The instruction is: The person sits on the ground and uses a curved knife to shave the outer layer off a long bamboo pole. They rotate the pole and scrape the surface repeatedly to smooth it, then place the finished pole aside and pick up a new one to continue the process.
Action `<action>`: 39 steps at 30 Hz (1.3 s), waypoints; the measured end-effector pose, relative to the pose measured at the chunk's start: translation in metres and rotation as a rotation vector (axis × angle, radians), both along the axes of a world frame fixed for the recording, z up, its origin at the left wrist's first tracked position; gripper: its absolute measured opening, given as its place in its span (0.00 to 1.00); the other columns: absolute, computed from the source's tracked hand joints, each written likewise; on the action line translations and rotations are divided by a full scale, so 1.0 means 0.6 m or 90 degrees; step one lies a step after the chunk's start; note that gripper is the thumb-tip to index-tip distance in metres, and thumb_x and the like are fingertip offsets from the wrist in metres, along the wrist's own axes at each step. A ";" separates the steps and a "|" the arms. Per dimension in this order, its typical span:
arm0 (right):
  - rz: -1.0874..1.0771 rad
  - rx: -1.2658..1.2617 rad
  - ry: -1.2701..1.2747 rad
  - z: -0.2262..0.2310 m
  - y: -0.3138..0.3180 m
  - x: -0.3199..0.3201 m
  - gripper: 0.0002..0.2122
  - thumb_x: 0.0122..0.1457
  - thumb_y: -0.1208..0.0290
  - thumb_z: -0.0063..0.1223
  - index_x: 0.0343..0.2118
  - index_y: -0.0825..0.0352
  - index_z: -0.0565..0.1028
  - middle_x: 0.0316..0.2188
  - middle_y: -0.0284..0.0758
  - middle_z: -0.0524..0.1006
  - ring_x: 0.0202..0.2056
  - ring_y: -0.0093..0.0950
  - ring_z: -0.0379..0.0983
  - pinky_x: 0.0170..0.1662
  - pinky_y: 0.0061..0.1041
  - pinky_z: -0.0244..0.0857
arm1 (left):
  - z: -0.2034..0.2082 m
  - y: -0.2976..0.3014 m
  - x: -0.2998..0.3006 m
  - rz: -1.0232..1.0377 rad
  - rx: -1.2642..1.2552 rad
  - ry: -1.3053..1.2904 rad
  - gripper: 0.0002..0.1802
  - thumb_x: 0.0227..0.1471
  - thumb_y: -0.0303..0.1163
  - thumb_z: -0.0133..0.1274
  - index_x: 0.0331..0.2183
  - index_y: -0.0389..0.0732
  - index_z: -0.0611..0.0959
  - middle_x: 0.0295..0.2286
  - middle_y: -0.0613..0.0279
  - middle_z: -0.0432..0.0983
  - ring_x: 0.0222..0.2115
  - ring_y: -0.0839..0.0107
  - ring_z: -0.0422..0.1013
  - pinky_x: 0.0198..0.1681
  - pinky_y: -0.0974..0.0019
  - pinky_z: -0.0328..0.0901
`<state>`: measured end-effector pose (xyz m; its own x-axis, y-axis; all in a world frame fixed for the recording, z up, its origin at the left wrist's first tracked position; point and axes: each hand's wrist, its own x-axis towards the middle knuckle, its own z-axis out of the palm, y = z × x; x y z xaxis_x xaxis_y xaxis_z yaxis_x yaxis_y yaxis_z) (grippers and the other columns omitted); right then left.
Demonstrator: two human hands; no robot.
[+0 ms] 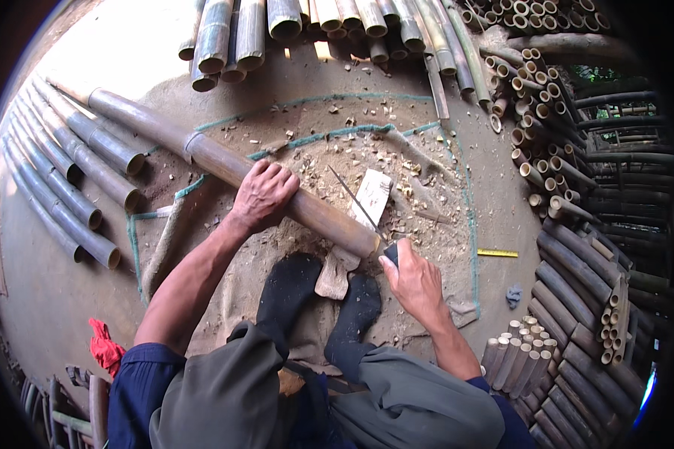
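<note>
A long brown bamboo pole (pixel 225 161) runs slantwise from the far left down to the middle, its near end resting close to my feet. My left hand (pixel 266 196) is closed over the top of this pole, a little way up from its near end. In my right hand (pixel 414 280), just right of that end, is the black handle of a long thin-bladed hand tool (pixel 352 192). Its narrow dark blade points up and to the left, beyond the pole; whether the edge has teeth is too small to tell. A pale block (pixel 372 196) lies behind the blade.
Chips and dust cover a ground cloth (pixel 307 161) with green edging. Bamboo poles lie at left (pixel 101 172) and far side (pixel 251 37). Cut bamboo pieces (pixel 577 258) are stacked at right, near a short upright bundle (pixel 520 355). A yellow measuring strip (pixel 497 253) and red cloth (pixel 105 346) lie nearby.
</note>
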<state>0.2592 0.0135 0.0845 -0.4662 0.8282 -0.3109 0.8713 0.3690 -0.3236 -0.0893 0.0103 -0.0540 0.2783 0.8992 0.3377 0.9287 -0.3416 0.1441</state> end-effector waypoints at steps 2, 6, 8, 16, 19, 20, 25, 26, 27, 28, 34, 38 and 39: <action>0.016 0.053 0.129 0.054 0.011 -0.035 0.14 0.69 0.66 0.61 0.45 0.69 0.69 0.29 0.55 0.81 0.30 0.59 0.81 0.31 0.53 0.71 | 0.000 0.004 -0.007 0.009 -0.009 0.013 0.20 0.43 0.34 0.60 0.41 0.40 0.80 0.35 0.58 0.76 0.42 0.60 0.75 0.54 0.53 0.66; 0.092 0.160 0.279 0.019 -0.008 0.002 0.16 0.70 0.62 0.59 0.43 0.71 0.68 0.34 0.57 0.81 0.33 0.53 0.84 0.33 0.48 0.76 | 0.001 0.003 0.000 0.001 -0.027 0.015 0.19 0.44 0.34 0.59 0.41 0.40 0.80 0.35 0.59 0.76 0.42 0.61 0.75 0.54 0.54 0.66; 0.053 0.053 0.032 -0.033 0.011 0.021 0.16 0.70 0.61 0.59 0.43 0.71 0.68 0.33 0.57 0.81 0.33 0.54 0.84 0.33 0.49 0.76 | 0.005 0.008 0.006 -0.003 -0.030 0.010 0.19 0.44 0.33 0.60 0.41 0.40 0.80 0.35 0.59 0.76 0.42 0.60 0.75 0.55 0.54 0.66; 0.042 0.066 0.228 0.058 -0.006 -0.022 0.18 0.69 0.65 0.61 0.52 0.72 0.70 0.31 0.55 0.82 0.33 0.57 0.83 0.34 0.51 0.74 | 0.060 0.055 -0.028 -0.056 -0.393 0.070 0.31 0.25 0.41 0.74 0.38 0.46 0.85 0.37 0.58 0.81 0.45 0.60 0.76 0.57 0.56 0.63; 0.033 0.062 0.149 0.007 0.001 0.013 0.15 0.71 0.64 0.57 0.47 0.71 0.70 0.31 0.56 0.82 0.35 0.58 0.83 0.35 0.53 0.74 | 0.078 0.084 -0.011 -0.039 -0.531 0.111 0.29 0.23 0.40 0.74 0.35 0.47 0.87 0.31 0.60 0.83 0.41 0.59 0.79 0.57 0.56 0.64; 0.005 0.002 0.021 -0.031 0.008 0.029 0.15 0.71 0.63 0.57 0.46 0.71 0.69 0.31 0.56 0.82 0.34 0.59 0.83 0.35 0.54 0.73 | 0.075 0.085 -0.008 -0.037 -0.509 0.104 0.27 0.23 0.39 0.72 0.34 0.47 0.86 0.28 0.61 0.84 0.37 0.58 0.81 0.57 0.56 0.65; -0.015 -0.080 -0.058 0.003 0.035 0.027 0.15 0.72 0.61 0.56 0.43 0.70 0.68 0.27 0.56 0.81 0.32 0.60 0.81 0.35 0.56 0.72 | 0.036 0.052 -0.018 -0.020 -0.371 0.074 0.24 0.27 0.36 0.69 0.34 0.46 0.83 0.33 0.60 0.82 0.42 0.60 0.80 0.55 0.55 0.65; -0.010 -0.037 0.035 0.026 0.027 0.007 0.15 0.71 0.62 0.58 0.43 0.69 0.68 0.28 0.56 0.81 0.33 0.59 0.81 0.36 0.55 0.73 | 0.036 0.048 -0.021 -0.009 -0.344 0.065 0.24 0.28 0.36 0.69 0.34 0.45 0.82 0.33 0.60 0.81 0.42 0.60 0.79 0.55 0.55 0.65; 0.018 0.009 0.105 0.040 0.017 -0.002 0.15 0.71 0.63 0.58 0.44 0.70 0.68 0.29 0.56 0.81 0.33 0.58 0.82 0.35 0.52 0.74 | 0.034 0.038 -0.021 -0.003 -0.321 0.056 0.24 0.29 0.36 0.70 0.35 0.45 0.81 0.34 0.60 0.80 0.42 0.60 0.78 0.55 0.55 0.65; 0.046 0.055 0.175 0.050 0.009 -0.009 0.15 0.71 0.63 0.58 0.44 0.70 0.68 0.30 0.55 0.82 0.33 0.57 0.82 0.34 0.50 0.74 | 0.032 0.032 -0.021 0.003 -0.300 0.046 0.25 0.30 0.36 0.70 0.35 0.45 0.80 0.34 0.60 0.79 0.43 0.60 0.78 0.55 0.55 0.65; 0.044 -0.015 -0.118 -0.061 0.023 0.062 0.15 0.71 0.63 0.58 0.41 0.70 0.66 0.26 0.54 0.81 0.30 0.56 0.83 0.33 0.51 0.74 | 0.032 0.041 -0.009 0.000 -0.271 0.030 0.24 0.30 0.35 0.69 0.35 0.44 0.80 0.34 0.60 0.80 0.43 0.59 0.77 0.55 0.54 0.65; -0.015 -0.029 0.063 0.037 0.017 0.007 0.15 0.71 0.64 0.58 0.44 0.71 0.68 0.27 0.53 0.81 0.32 0.58 0.81 0.34 0.52 0.73 | 0.033 0.024 -0.015 0.001 -0.242 0.010 0.20 0.37 0.33 0.65 0.36 0.43 0.78 0.34 0.60 0.77 0.42 0.59 0.76 0.54 0.54 0.65; 0.009 0.018 0.146 0.049 0.011 -0.007 0.14 0.71 0.64 0.58 0.44 0.71 0.68 0.26 0.52 0.80 0.31 0.58 0.81 0.34 0.52 0.73 | 0.028 0.015 -0.019 0.005 -0.200 0.008 0.20 0.37 0.33 0.65 0.36 0.43 0.78 0.34 0.60 0.76 0.42 0.59 0.75 0.54 0.54 0.65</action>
